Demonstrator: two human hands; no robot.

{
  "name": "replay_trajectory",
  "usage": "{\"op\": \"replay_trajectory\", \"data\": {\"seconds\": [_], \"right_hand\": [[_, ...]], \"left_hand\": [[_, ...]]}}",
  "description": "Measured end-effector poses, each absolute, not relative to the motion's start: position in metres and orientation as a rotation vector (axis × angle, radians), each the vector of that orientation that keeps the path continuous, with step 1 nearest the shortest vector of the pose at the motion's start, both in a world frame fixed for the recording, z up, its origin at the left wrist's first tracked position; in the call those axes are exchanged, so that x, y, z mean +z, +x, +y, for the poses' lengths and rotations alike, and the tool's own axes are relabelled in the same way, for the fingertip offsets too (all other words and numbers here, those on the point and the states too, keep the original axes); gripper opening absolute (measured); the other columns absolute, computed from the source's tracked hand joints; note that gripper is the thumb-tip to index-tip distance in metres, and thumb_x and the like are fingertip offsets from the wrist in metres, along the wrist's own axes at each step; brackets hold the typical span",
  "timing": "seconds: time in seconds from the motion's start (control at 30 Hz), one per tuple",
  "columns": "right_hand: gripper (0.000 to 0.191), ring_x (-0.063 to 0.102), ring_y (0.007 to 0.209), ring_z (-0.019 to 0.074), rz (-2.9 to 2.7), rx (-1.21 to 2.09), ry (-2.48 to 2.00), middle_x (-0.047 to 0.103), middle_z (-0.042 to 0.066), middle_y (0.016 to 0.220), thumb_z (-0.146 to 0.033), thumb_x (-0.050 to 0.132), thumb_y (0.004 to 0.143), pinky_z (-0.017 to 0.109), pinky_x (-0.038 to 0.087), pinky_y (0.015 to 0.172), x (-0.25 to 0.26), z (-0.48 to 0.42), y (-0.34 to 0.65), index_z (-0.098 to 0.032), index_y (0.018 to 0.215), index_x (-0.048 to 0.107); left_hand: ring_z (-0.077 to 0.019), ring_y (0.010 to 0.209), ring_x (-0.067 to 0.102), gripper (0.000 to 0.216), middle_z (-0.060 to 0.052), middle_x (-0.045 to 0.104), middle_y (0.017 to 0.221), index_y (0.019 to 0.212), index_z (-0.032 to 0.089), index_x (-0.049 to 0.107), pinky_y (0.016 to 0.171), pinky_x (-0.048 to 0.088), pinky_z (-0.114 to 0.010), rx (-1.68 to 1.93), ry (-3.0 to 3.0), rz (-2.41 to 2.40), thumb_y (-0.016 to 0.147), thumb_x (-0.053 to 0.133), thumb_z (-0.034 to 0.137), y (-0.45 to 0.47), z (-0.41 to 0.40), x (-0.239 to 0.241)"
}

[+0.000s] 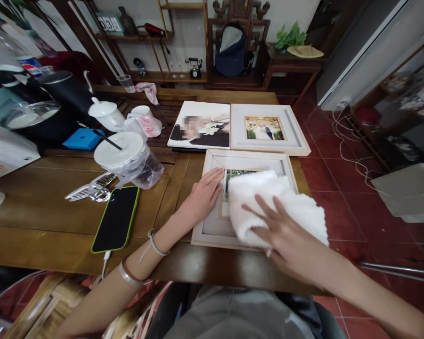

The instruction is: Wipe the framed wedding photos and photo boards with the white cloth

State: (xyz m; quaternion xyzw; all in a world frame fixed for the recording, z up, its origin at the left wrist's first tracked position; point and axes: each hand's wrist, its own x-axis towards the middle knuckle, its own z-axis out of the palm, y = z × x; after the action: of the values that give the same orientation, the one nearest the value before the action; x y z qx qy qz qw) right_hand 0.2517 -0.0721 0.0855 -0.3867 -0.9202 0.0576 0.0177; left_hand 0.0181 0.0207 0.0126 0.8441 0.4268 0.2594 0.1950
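A light wooden picture frame (212,230) with a wide pale mat lies on the table in front of me, and the photo inside is mostly covered. My left hand (208,190) rests flat on its left side, fingers stretched toward the photo. Over the right part of the frame is a white cloth (300,197), bunched up and hanging past the frame's right side. My right hand (277,228) presses on this cloth with its fingers somewhat spread and bent into it. Behind lie a second framed photo (295,143) and a white-edged photo panel (199,110).
On the left are a phone (116,219) with a cable, a lidded drink cup (127,153) with a straw, metal hair clips (92,187), a blue box (81,138) and a white teapot (106,114). The table's right edge (305,181) runs close beside the frames.
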Motion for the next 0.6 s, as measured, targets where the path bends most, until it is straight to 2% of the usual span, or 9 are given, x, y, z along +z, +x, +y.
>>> {"op": "replay_trajectory", "data": {"seconds": [0.1, 0.2, 0.3, 0.4, 0.5, 0.6], "right_hand": [[0.044, 0.035, 0.136, 0.0314, -2.872, 0.128, -1.074, 0.046, -0.004, 0.145, -0.019, 0.055, 0.059, 0.052, 0.049, 0.103, 0.101, -0.107, 0.251, -0.033, 0.100, 0.068], [0.045, 0.037, 0.135, 0.0298, -2.866, 0.095, -1.024, 0.047, -0.005, 0.144, -0.018, 0.053, 0.057, 0.051, 0.054, 0.098, 0.106, -0.121, 0.247, -0.034, 0.096, 0.068], [0.037, 0.029, 0.139, 0.0338, -2.775, 0.182, -1.133, 0.040, -0.003, 0.148, -0.020, 0.055, 0.061, 0.060, 0.045, 0.104, 0.095, -0.114, 0.241, -0.031, 0.094, 0.068], [0.038, 0.021, 0.142, 0.0359, -2.741, 0.207, -1.275, 0.034, 0.005, 0.152, -0.016, 0.057, 0.067, 0.064, 0.034, 0.109, 0.079, -0.086, 0.241, -0.024, 0.102, 0.068], [0.045, 0.016, 0.142, 0.0413, -2.739, 0.040, -1.477, 0.030, 0.014, 0.153, -0.010, 0.056, 0.070, 0.071, 0.024, 0.108, 0.069, -0.041, 0.249, -0.015, 0.114, 0.065], [0.046, 0.012, 0.142, 0.0444, -2.668, -0.149, -1.571, 0.026, 0.016, 0.154, -0.007, 0.054, 0.072, 0.074, 0.017, 0.108, 0.067, 0.006, 0.259, -0.010, 0.117, 0.063]], "left_hand": [[-0.0223, 0.139, 0.037, 0.041, -0.014, 0.046, 0.145, 0.138, 0.016, 0.042, 0.114, 0.033, -0.047, 0.718, 2.357, 1.207, 0.098, 0.036, 0.022, 0.018, 0.020, 0.014], [-0.0226, 0.139, 0.037, 0.041, -0.013, 0.046, 0.146, 0.138, 0.016, 0.042, 0.114, 0.034, -0.048, 0.708, 2.356, 1.206, 0.098, 0.036, 0.022, 0.018, 0.020, 0.015], [-0.0223, 0.139, 0.038, 0.040, -0.013, 0.047, 0.145, 0.138, 0.016, 0.043, 0.114, 0.034, -0.046, 0.707, 2.367, 1.184, 0.098, 0.037, 0.023, 0.017, 0.021, 0.016], [-0.0221, 0.139, 0.038, 0.040, -0.014, 0.047, 0.144, 0.137, 0.016, 0.043, 0.114, 0.034, -0.045, 0.712, 2.369, 1.168, 0.098, 0.038, 0.024, 0.016, 0.022, 0.016], [-0.0221, 0.139, 0.037, 0.040, -0.014, 0.047, 0.144, 0.138, 0.016, 0.043, 0.114, 0.035, -0.045, 0.713, 2.358, 1.170, 0.098, 0.037, 0.023, 0.015, 0.023, 0.015], [-0.0218, 0.139, 0.037, 0.040, -0.013, 0.047, 0.145, 0.138, 0.018, 0.043, 0.114, 0.034, -0.045, 0.717, 2.353, 1.168, 0.098, 0.038, 0.023, 0.016, 0.023, 0.015]]}}
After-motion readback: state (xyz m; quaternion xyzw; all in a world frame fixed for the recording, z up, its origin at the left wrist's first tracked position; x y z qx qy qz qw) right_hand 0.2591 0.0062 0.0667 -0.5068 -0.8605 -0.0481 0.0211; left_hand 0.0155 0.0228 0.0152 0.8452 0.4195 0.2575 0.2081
